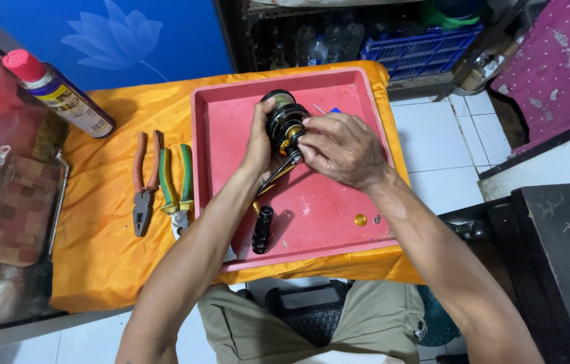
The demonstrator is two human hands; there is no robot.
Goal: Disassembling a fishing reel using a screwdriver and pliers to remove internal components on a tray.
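An orange cloth (103,249) covers the low table across the middle of the frame, and on it sits a red tray (325,209) — the largest thing in the working area. Over the tray's upper centre both hands meet on a black fishing reel (283,121) with gold trim. The left hand (259,145) is wrapped around the reel's body from the left, closed on it and holding it up off the tray. The right hand (342,149) comes in from the right, its fingertips pinched narrow on a small part at the reel's side, near the gold fitting. This looks like the taking-apart stage of servicing the reel; the move in hand calls for a steady grip from the left and a fine, careful twist or pull from the right, so that no tiny piece drops.

In the upper left lies a spray can (62,98) with a red cap and a blue-and-yellow label, tilted on its side. Left of the tray lie red-handled pliers (144,182), then green-handled pliers (178,189). In the tray's lower part — a black cylindrical handle piece (262,229), a small gold cap (360,220) and a tiny screw (377,218) beside it.
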